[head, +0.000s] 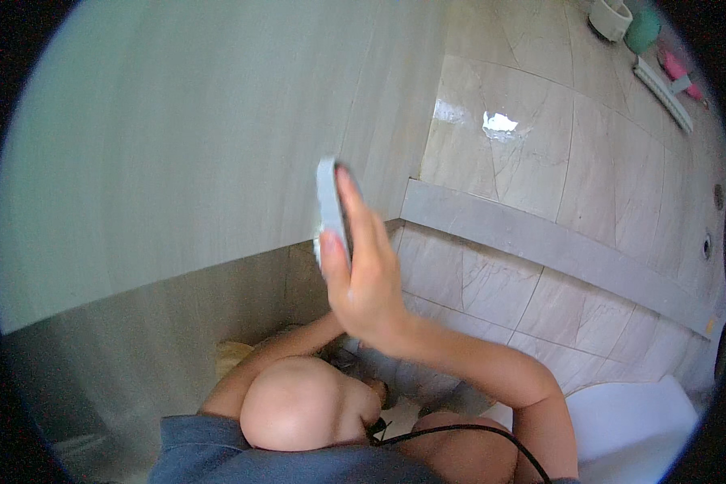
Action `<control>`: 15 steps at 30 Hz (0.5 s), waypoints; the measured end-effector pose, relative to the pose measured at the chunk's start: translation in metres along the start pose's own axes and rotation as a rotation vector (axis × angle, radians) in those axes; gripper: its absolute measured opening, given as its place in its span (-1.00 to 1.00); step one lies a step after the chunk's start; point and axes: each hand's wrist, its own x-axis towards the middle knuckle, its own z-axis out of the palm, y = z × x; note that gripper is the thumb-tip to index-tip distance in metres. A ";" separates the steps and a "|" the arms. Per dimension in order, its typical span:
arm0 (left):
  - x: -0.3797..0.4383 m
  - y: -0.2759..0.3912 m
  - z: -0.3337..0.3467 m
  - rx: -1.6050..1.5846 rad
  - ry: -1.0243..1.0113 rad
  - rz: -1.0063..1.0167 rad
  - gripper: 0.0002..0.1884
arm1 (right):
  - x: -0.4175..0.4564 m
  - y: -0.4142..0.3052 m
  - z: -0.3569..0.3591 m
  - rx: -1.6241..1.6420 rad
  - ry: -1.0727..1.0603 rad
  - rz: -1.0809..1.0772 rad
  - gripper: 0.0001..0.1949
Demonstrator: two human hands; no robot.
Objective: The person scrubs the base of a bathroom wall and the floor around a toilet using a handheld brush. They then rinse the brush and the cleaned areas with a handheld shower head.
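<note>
My right hand [366,266] is raised in the middle of the view. It grips a narrow, light grey object [330,190], which looks like a scrubbing brush seen edge-on. Its far side faces a pale grey-green panel [206,145]; whether the two touch cannot be told. Something white and rough, perhaps bristles or foam, shows along the lower left edge of that object. My left forearm reaches inward above my bent knee and passes behind my right wrist, so my left hand is hidden.
A raised stone threshold [520,233] crosses the tiled floor [520,157]. Toward the upper right lie a white long-headed brush [662,94], a pink object [677,69], a green object [643,30] and a white round container [611,21]. A white curved fixture [629,411] stands at lower right; a black cable [460,427] crosses my lap.
</note>
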 end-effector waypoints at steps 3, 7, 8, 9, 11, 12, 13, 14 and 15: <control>0.012 0.009 0.021 0.100 -0.037 -0.074 0.30 | 0.057 0.006 -0.020 0.056 0.044 0.228 -0.49; 0.003 0.003 0.010 0.088 -0.012 -0.098 0.33 | 0.011 0.016 0.014 -0.109 0.227 -0.204 -0.53; 0.000 -0.001 0.010 0.078 -0.006 -0.084 0.33 | -0.008 0.003 0.013 -0.106 0.118 -0.179 -0.54; -0.006 -0.005 0.011 0.074 -0.007 -0.074 0.34 | 0.003 -0.001 0.011 -0.039 0.103 -0.038 -0.53; -0.001 -0.005 0.020 0.055 -0.013 -0.018 0.36 | 0.057 0.004 -0.010 0.059 0.092 0.250 -0.52; 0.013 0.023 -0.007 0.101 -0.097 -0.132 0.34 | 0.091 0.007 -0.033 0.090 0.111 0.313 -0.53; 0.011 0.022 -0.009 0.078 -0.066 -0.134 0.33 | 0.083 0.006 -0.026 0.058 0.127 0.247 -0.52; 0.007 0.020 -0.010 0.068 -0.057 -0.142 0.32 | 0.065 0.005 -0.014 0.025 0.146 0.181 -0.52; 0.009 0.020 -0.007 0.046 -0.051 -0.141 0.31 | 0.043 0.008 -0.004 -0.027 0.165 0.096 -0.52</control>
